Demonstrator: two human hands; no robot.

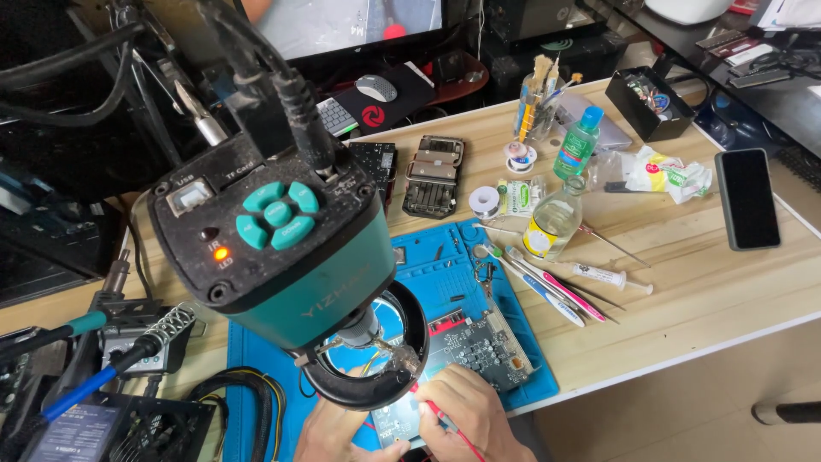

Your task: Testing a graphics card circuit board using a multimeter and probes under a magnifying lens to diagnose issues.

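Observation:
A green circuit board (479,346) lies on a blue work mat (436,257) at the near edge of a wooden bench. A teal microscope camera (282,248) with a black ring light (376,389) hangs over the board's left part and hides it. My right hand (466,415) pinches a thin red probe (440,417) whose tip points under the ring light. My left hand (333,432) rests beside it at the board's near left edge, partly under the ring. Its fingers are hidden, so what it holds is unclear.
A soldering iron in its spring stand (162,338) sits at left. Right of the mat lie pens and tweezers (547,287), a syringe (611,276), a glass bottle (552,224) and a black phone (747,198). Solder spools (484,202) and a metal module (434,175) sit behind.

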